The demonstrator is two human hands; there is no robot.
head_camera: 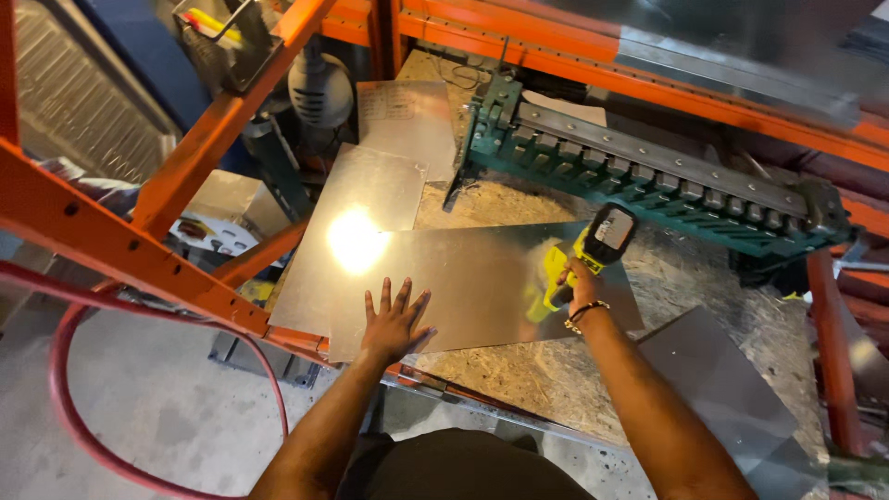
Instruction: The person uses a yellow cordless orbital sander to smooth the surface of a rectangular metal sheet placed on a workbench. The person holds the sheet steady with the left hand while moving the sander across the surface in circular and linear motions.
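My left hand (395,320) lies flat with fingers spread on a shiny metal sheet (472,278) resting on the wooden workbench. My right hand (582,283) grips a yellow and black cordless power tool (593,250), held over the right part of the same sheet with its nose pointing down at the metal. A bracelet sits on my right wrist. The tool's reflection shows in the sheet.
A second metal sheet (356,231) lies under the first at the left, another (407,116) further back. A green sheet-metal brake (648,176) crosses the bench behind. Orange rack beams (139,250), a red hose (65,389) and a darker sheet (718,380) at right surround the bench.
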